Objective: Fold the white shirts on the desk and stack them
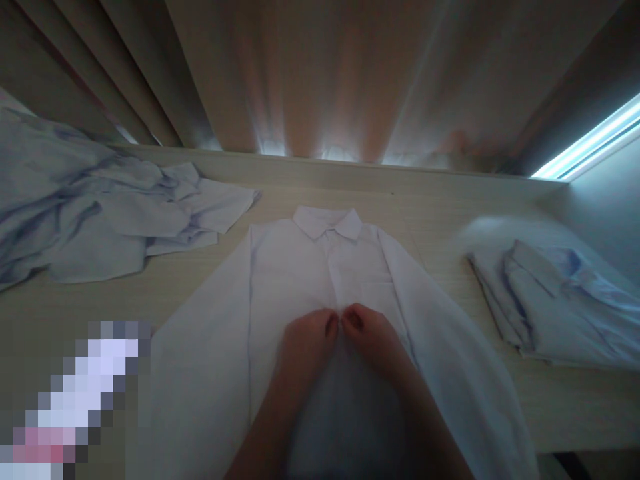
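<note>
1. While the white shirt [320,280] lies flat and face up on the pale wooden table [550,400], collar away from me, I judge the work to be partway through: its upper placket looks closed, its lower part is hidden by my hands.
2. My left hand [307,340] and right hand [373,340] meet at the front seam, fingertips pinched narrow on the cloth; whether a button sits between them I cannot tell.
3. Both sleeves spread out to the sides, not yet folded in.
4. Thin, pale and smooth, the fabric shows few creases.
5. At left lies a crumpled heap of garments [100,213]; at right, a folded stack of shirts [555,300].
</note>
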